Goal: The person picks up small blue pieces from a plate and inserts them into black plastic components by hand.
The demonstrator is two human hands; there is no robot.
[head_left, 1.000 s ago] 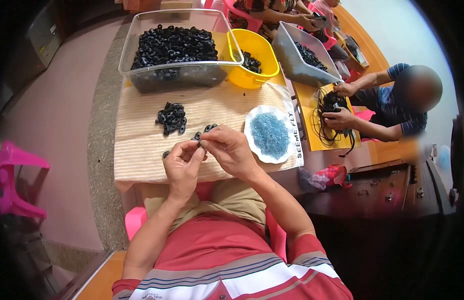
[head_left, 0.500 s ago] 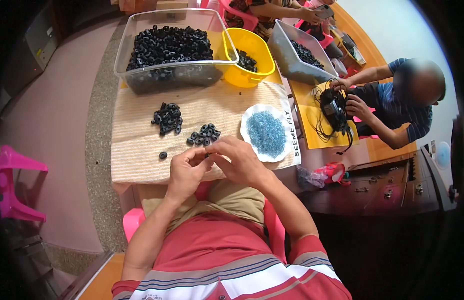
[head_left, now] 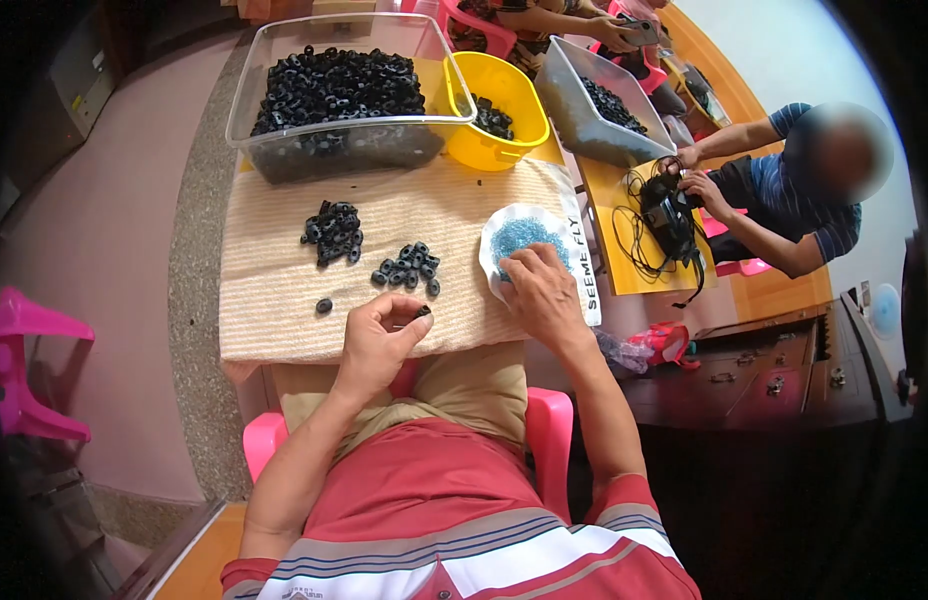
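My left hand (head_left: 372, 340) is above the near edge of the cloth, thumb and fingers pinching a small black plastic part (head_left: 422, 312). Over at the white scalloped plate (head_left: 492, 222), my right hand (head_left: 546, 295) dips its bent fingertips into a heap of tiny clear-blue pieces (head_left: 524, 232). Those fingers are drawn together, and whatever lies between the tips is hidden. Just beyond my left hand lies a small group of black oval parts (head_left: 406, 266). A larger pile of similar parts (head_left: 334, 232) sits farther left, with one loose part (head_left: 324, 305) nearer me.
At the back stand a clear bin (head_left: 334, 150) full of black parts and a yellow bucket (head_left: 499, 150) with more. Another bin (head_left: 594, 140) is to the right. A person (head_left: 824, 190) handles a black device with cables (head_left: 669, 220). A pink stool (head_left: 34, 360) stands left.
My right hand has left the left hand and moved right to the plate of blue pieces. My left hand stays in place, still pinching the black part.
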